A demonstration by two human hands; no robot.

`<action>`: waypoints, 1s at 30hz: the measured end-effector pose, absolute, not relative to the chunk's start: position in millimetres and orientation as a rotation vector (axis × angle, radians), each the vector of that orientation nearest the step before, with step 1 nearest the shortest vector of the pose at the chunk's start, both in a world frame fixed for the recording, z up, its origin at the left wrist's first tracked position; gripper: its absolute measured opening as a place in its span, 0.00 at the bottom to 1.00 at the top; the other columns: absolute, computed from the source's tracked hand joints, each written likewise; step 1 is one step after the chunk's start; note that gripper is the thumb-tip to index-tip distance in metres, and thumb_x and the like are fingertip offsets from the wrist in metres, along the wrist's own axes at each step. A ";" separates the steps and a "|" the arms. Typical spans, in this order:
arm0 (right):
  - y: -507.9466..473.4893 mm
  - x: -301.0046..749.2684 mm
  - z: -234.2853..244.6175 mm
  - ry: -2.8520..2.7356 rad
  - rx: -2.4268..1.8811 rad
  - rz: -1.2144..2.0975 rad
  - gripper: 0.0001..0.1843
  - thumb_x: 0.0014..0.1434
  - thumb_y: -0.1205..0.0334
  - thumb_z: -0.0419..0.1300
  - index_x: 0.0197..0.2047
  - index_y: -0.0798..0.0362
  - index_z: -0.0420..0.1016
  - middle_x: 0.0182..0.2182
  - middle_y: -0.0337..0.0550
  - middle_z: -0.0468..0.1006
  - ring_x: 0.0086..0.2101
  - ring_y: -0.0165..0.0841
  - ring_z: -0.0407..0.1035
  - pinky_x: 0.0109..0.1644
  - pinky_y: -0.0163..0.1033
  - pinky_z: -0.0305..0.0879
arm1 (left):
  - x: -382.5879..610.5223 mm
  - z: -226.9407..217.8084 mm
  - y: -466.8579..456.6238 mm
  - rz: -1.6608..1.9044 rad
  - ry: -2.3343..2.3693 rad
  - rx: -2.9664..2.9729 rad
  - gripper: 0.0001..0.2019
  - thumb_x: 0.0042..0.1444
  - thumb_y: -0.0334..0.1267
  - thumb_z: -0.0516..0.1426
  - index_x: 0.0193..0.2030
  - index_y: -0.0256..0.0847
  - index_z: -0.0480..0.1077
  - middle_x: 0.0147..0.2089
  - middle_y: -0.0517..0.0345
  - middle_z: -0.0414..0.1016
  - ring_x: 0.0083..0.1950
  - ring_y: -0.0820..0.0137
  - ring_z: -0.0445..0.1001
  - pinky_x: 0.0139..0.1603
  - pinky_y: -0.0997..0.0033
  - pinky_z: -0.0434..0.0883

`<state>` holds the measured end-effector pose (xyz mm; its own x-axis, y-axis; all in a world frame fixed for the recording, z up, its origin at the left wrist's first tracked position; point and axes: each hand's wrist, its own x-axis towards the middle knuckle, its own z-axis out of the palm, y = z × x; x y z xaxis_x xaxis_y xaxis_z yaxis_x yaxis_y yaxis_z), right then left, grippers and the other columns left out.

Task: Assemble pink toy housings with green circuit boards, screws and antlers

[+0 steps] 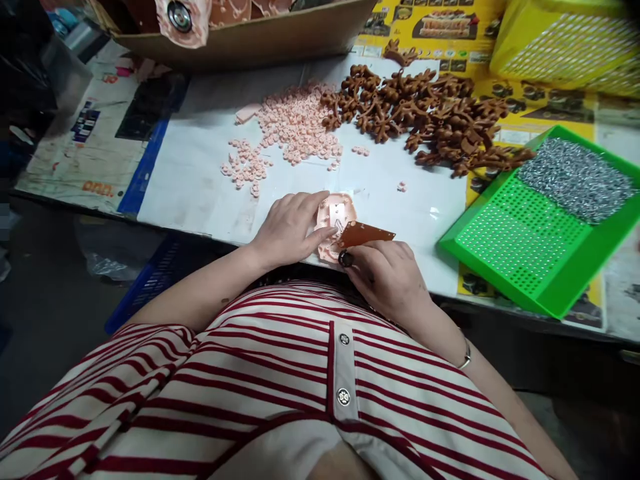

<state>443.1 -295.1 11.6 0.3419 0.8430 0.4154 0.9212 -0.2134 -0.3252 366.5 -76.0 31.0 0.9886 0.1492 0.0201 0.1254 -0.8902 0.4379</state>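
Note:
My left hand (pixel 293 228) is closed on the left side of a pink plastic shell (pixel 325 253), its thumb reaching across the open inside. The shell lies at the table's front edge, hollow side up, with small raised posts showing. My right hand (pixel 393 275) is closed at the shell's lower right. A flat brown plate (pixel 367 233) with small round marks along its edges sticks out past its fingers and overlaps the shell. By the right thumb and fingertips is a small dark round piece (pixel 345 259); its kind is unclear. The right hand's grip is partly hidden.
Small pink plastic pieces (pixel 295 123) lie heaped beyond the shell, beside a pile of brown branched parts (pixel 425 110). A green basket (pixel 500 273) at right holds many screws (pixel 575 177). A carton (pixel 240 48) and a yellow basket (pixel 555 47) stand at the back.

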 end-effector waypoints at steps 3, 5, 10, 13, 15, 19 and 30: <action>-296.4 446.0 15.9 -1.529 -2.215 -0.156 0.08 0.67 0.60 0.57 0.49 0.50 0.68 0.37 0.48 0.80 0.36 0.42 0.72 0.40 0.46 0.62 | 372.3 31.5 -75.3 0.057 0.143 2.671 0.30 0.64 0.51 0.53 0.69 0.38 0.61 0.69 0.41 0.65 0.69 0.53 0.64 0.68 0.51 0.60; -297.0 449.5 20.4 -1.533 -2.249 -0.081 0.07 0.67 0.59 0.57 0.47 0.51 0.69 0.37 0.49 0.79 0.37 0.44 0.71 0.40 0.47 0.62 | 373.7 32.2 -74.7 0.040 0.143 2.663 0.31 0.63 0.50 0.55 0.70 0.38 0.60 0.70 0.41 0.65 0.69 0.52 0.63 0.69 0.50 0.60; -293.6 454.6 31.3 -1.585 -2.174 0.113 0.06 0.67 0.61 0.55 0.45 0.53 0.69 0.38 0.53 0.78 0.37 0.45 0.71 0.40 0.47 0.65 | 375.0 34.6 -79.6 -0.002 0.224 2.669 0.36 0.58 0.50 0.59 0.70 0.38 0.59 0.65 0.41 0.68 0.66 0.48 0.65 0.67 0.45 0.61; -291.5 451.3 36.1 -1.474 -2.160 0.260 0.06 0.66 0.60 0.56 0.44 0.53 0.69 0.38 0.51 0.77 0.35 0.40 0.70 0.36 0.44 0.64 | 377.6 34.3 -85.7 0.003 0.215 2.621 0.37 0.56 0.43 0.60 0.71 0.37 0.57 0.65 0.41 0.67 0.67 0.51 0.64 0.69 0.48 0.61; -291.6 447.4 37.7 -1.302 -2.163 0.410 0.07 0.64 0.59 0.59 0.44 0.52 0.69 0.36 0.47 0.77 0.31 0.36 0.70 0.33 0.41 0.63 | 379.5 32.5 -90.0 0.037 0.227 2.537 0.39 0.54 0.39 0.59 0.73 0.35 0.53 0.65 0.40 0.65 0.67 0.55 0.64 0.68 0.52 0.64; -293.2 438.6 38.5 -0.943 -2.017 0.733 0.12 0.58 0.58 0.64 0.44 0.49 0.68 0.24 0.32 0.70 0.24 0.29 0.63 0.28 0.36 0.59 | 381.4 27.4 -96.6 0.137 0.247 2.408 0.40 0.56 0.37 0.57 0.75 0.41 0.47 0.68 0.42 0.62 0.68 0.58 0.65 0.65 0.55 0.69; -276.4 443.7 35.2 -0.504 -1.449 0.533 0.26 0.49 0.41 0.72 0.38 0.46 0.65 0.23 0.30 0.63 0.24 0.28 0.58 0.28 0.36 0.60 | 372.1 32.1 -83.5 0.081 0.235 2.322 0.48 0.59 0.46 0.59 0.78 0.45 0.33 0.66 0.44 0.68 0.65 0.52 0.70 0.62 0.49 0.71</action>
<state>443.7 -276.4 35.2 0.7849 0.6197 0.0015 -0.0359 0.0478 -0.9982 372.1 -83.5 32.1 0.9808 0.1947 -0.0140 0.1444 -0.6754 0.7232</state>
